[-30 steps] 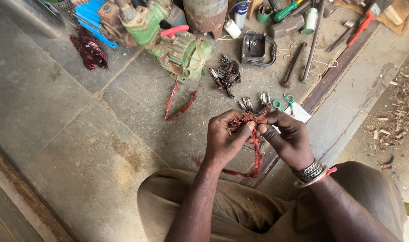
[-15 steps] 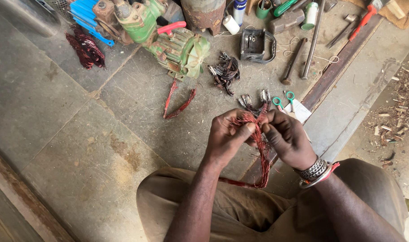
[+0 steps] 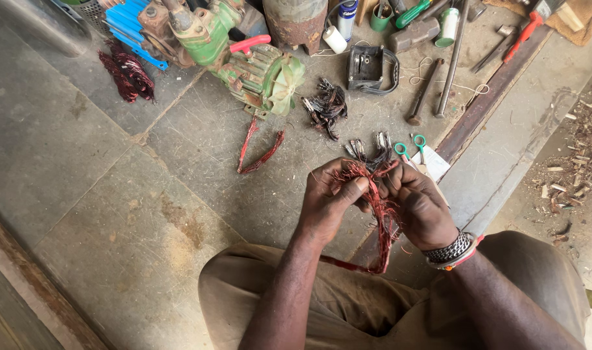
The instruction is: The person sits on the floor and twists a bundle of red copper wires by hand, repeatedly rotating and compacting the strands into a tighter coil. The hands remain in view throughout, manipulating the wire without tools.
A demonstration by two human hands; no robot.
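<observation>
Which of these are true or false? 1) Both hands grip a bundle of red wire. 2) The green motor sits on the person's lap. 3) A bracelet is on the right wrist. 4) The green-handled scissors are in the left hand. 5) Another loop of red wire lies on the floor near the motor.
1) True: the left hand and right hand both hold the red wire bundle.
2) False: the green motor stands on the concrete floor.
3) True: a metal bracelet is on the right wrist.
4) False: the green-handled scissors lie on the floor beyond the hands.
5) True: a red wire loop lies just below the motor.
</observation>
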